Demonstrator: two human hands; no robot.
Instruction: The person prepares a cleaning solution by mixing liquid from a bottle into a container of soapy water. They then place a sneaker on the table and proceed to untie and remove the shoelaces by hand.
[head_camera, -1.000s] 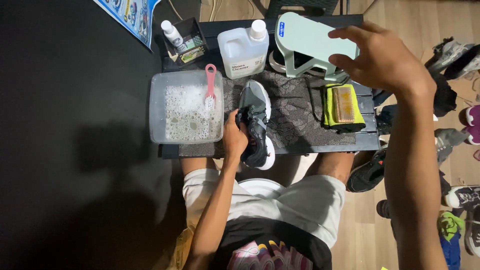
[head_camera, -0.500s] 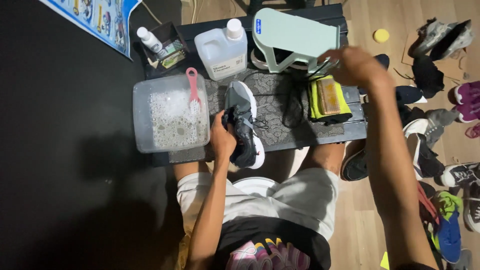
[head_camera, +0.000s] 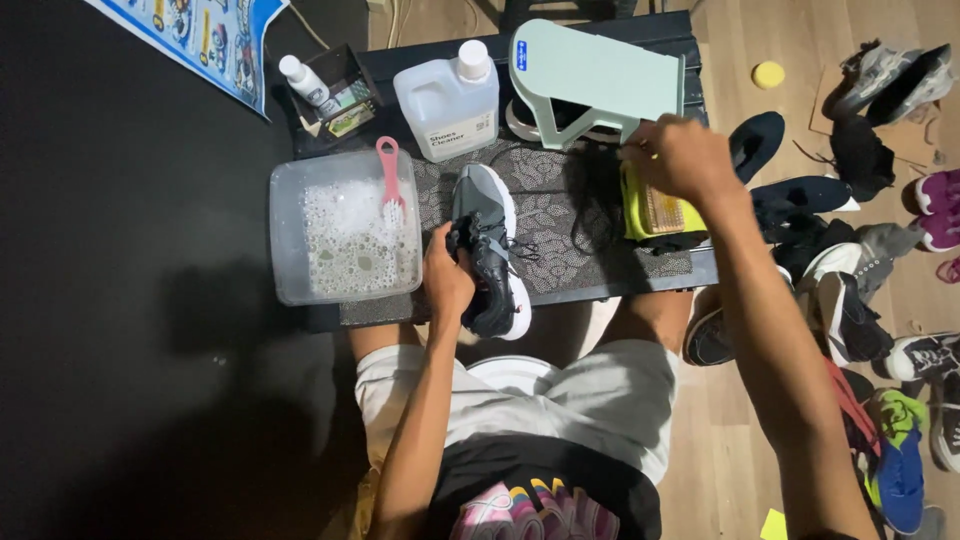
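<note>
My left hand (head_camera: 447, 282) grips a grey and black sneaker (head_camera: 486, 215) by its side, holding it on a patterned mat (head_camera: 562, 255) on a low table. My right hand (head_camera: 685, 160) reaches across to the table's right end. It hovers with curled fingers over a yellow cloth (head_camera: 638, 218) with a wooden brush (head_camera: 666, 212) lying on it. Loose black laces (head_camera: 596, 190) lie just left of that hand. Whether the right hand grips anything is hidden.
A clear tub of soapy water (head_camera: 300, 292) with a pink brush (head_camera: 388, 178) across it stands left of the sneaker. Behind are a white jug (head_camera: 447, 108), a pale green stool (head_camera: 600, 75) and a small bottle (head_camera: 303, 80). Several shoes (head_camera: 850, 300) litter the wooden floor at right.
My right hand has come down from in front of the green stool to the yellow cloth and brush. The left hand keeps its hold on the sneaker.
</note>
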